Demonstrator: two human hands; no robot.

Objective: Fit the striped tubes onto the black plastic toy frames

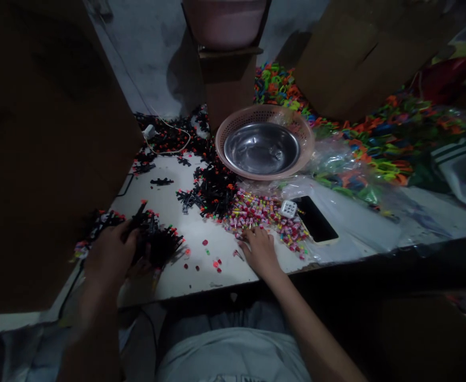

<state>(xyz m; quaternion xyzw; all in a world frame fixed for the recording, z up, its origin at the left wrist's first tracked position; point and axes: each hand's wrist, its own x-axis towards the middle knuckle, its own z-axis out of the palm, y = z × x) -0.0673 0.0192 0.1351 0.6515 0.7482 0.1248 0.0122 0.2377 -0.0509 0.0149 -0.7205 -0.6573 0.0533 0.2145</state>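
While left fingers (120, 228) hold black toy (139, 215) | pink pieces (257, 211) at right fingers (252, 233)

White table (153, 200) under small toys (217, 191).

The pink basin's (225, 24) top is cut off.
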